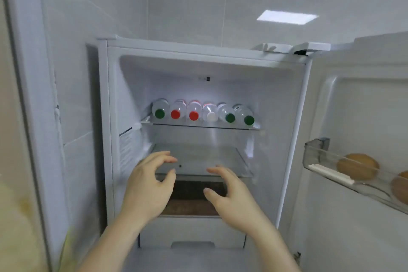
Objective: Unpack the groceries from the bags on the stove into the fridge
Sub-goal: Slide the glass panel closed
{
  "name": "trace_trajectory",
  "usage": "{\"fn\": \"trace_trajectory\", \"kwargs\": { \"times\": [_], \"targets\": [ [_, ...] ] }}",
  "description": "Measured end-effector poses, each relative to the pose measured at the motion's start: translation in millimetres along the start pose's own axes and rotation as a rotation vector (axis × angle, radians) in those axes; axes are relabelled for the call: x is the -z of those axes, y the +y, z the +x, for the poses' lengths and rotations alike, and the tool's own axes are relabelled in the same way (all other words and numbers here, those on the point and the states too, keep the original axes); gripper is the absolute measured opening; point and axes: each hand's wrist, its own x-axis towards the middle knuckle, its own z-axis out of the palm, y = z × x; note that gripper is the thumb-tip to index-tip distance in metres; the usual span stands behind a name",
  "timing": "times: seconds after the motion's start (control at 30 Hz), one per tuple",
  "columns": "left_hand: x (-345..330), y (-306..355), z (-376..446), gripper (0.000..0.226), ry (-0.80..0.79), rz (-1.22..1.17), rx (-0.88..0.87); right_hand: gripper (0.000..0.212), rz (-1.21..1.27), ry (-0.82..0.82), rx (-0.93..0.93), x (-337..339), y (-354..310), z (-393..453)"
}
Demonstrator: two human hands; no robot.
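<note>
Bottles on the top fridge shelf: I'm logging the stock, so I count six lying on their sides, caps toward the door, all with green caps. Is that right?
Not quite. The head view shows the six bottles on the top shelf lying caps outward, but the caps differ: three green, two red, one white.

We are seeing two bare forearms, with no sleeve covering them up to the lower edge of the view. We are seeing no watch, ring or bracelet on the left hand (146,185) or on the right hand (231,196). The fingernails are looking short and unpainted, though the view is slightly blurred.
</note>
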Motion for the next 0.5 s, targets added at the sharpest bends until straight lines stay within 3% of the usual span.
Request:
{"fn": "trace_trajectory", "kwargs": {
  "times": [0.23, 0.5],
  "targets": [
    [50.0, -4.8, -140.9, 0.028, -0.277, 0.268, 0.174, 0.050, -0.109, -0.407, 0.047, -42.9, 19.9, -66.6],
    [96.6, 35.7, -279.9, 0.035, -0.036, 0.427, 0.416, 0.052, -0.019, -0.707, 0.170, -73.1, 4.1, -127.1]
  ]
}}
